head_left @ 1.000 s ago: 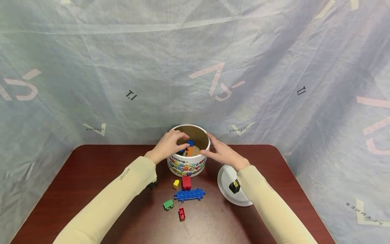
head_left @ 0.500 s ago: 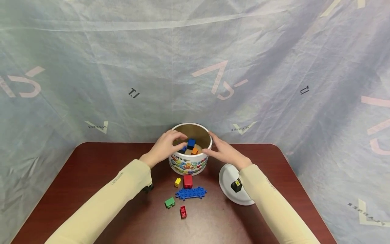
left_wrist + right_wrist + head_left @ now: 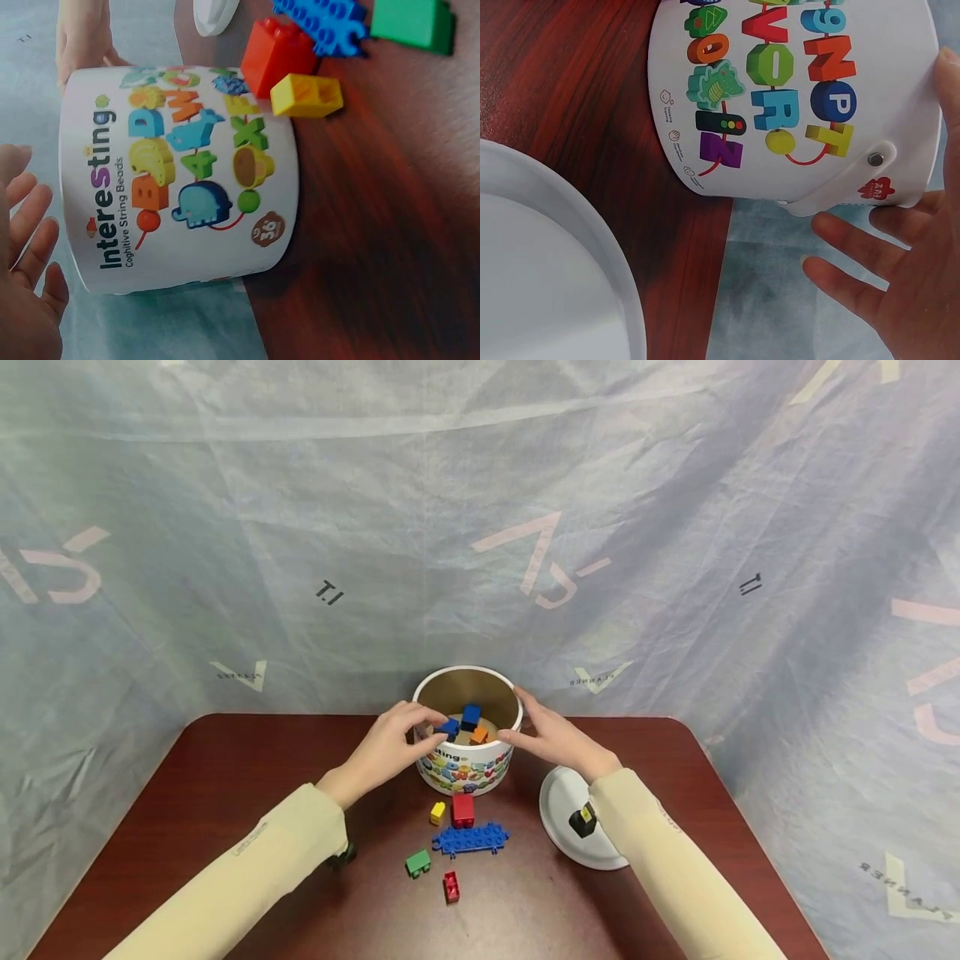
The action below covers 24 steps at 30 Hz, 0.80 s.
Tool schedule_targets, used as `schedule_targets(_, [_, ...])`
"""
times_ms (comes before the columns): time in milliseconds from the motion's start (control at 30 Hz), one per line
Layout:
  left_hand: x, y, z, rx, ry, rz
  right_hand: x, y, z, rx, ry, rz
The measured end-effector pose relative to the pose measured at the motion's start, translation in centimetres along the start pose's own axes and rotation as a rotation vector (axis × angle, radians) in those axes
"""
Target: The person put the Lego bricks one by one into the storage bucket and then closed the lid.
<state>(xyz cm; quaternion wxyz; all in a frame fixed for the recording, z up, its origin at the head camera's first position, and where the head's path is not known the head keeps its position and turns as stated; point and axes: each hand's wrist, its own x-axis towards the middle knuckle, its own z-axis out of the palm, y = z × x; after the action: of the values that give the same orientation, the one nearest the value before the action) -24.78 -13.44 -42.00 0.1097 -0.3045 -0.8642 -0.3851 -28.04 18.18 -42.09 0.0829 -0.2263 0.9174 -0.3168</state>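
Observation:
A white bucket (image 3: 463, 770) with colourful printed letters stands near the table's back edge. Inside it lie a blue brick (image 3: 470, 717), an orange brick (image 3: 478, 736) and another blue brick (image 3: 450, 729). My left hand (image 3: 386, 745) is at the bucket's left front rim, fingers loosely curved with nothing between them; the left wrist view shows its fingers (image 3: 34, 225) spread apart. On the bucket's right side rests my right hand (image 3: 558, 739), thumb at the front rim and fingers extended along the side. In the right wrist view two fingers (image 3: 855, 247) stretch beside the white handle (image 3: 847, 180).
In front of the bucket lie a yellow brick (image 3: 437, 812), a red brick (image 3: 462, 810), a blue wheel-base plate (image 3: 471, 838), a green brick (image 3: 417, 863) and a small red brick (image 3: 451, 887). A white lid (image 3: 558, 797) lies right, partly under my right forearm. Fabric hangs behind the table.
My left hand has drawn back left and down from over the bucket. The orange brick has dropped lower in the bucket, apart from the blue one. My right hand has stayed at the rim.

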Motion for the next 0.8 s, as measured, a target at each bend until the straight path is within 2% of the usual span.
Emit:
schedule_targets(267, [-2.4,0.3,0.4,-0.027,0.02,0.01,-0.1,0.0,-0.1,-0.012,0.002,0.0])
schedule_targets(500, [-4.8,0.3,0.9,-0.075,-0.014,-0.001,-0.1,-0.1,0.1,0.023,-0.003,-0.012])
schedule_targets(800, [-7.0,-0.4,1.4,-0.076,-0.056,-0.047,-0.1,0.0,0.0,0.019,-0.005,-0.01])
